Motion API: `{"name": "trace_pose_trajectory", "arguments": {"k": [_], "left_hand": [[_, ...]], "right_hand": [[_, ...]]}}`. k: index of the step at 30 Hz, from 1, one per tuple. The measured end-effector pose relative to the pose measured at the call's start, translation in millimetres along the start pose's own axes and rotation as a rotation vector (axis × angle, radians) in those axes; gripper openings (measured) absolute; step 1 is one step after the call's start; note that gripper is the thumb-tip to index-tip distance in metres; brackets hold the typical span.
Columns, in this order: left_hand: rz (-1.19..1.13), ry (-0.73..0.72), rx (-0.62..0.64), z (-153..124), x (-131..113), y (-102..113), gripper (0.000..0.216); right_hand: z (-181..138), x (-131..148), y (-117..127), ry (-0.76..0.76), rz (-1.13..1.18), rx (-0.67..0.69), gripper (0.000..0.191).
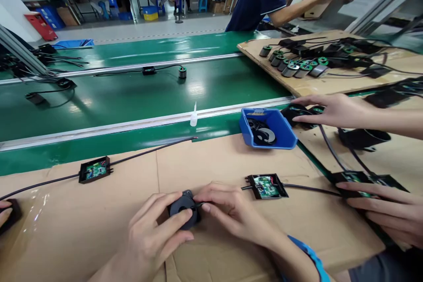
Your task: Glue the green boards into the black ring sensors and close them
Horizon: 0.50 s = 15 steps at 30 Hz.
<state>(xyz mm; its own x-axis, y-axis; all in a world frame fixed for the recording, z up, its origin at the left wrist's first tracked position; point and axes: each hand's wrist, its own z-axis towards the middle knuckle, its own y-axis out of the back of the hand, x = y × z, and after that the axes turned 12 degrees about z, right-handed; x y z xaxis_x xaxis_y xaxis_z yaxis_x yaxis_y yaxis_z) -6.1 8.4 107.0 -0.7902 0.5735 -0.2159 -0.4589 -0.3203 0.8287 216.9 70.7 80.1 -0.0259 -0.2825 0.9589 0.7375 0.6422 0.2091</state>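
My left hand (158, 227) grips a round black part (180, 206) with a flat ring-shaped face, resting at the cardboard's middle. On its right side, my right hand (233, 209) pinches a thin black cable (198, 205) where it meets that part. A cable runs out from behind my right hand to an open black box (267, 186) holding a green circuit board. Another such box (95, 170) lies to the left, with cables at both ends. The underside of the round part is hidden by my fingers.
Behind my hands stands a blue bin (268, 128) of black rings. A small white bottle (194, 116) stands by the rail. On the right, a co-worker's hands (343, 112) handle black parts. Several motors (292, 69) lie on a board. Another hand (4, 213) shows at far left.
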Motion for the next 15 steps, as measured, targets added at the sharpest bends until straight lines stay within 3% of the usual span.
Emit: {"name": "trace_pose_trajectory", "arguments": {"k": [11, 15], "left_hand": [[0.007, -0.032, -0.038, -3.7, 3.9, -6.4, 0.014], [0.041, -0.048, 0.023, -10.7, 6.0, -4.3, 0.020]], "right_hand": [[-0.3, 1.3, -0.5, 0.034, 0.006, -0.017, 0.023], [0.7, 2.8, -0.7, 0.044, -0.014, -0.019, 0.024]]}}
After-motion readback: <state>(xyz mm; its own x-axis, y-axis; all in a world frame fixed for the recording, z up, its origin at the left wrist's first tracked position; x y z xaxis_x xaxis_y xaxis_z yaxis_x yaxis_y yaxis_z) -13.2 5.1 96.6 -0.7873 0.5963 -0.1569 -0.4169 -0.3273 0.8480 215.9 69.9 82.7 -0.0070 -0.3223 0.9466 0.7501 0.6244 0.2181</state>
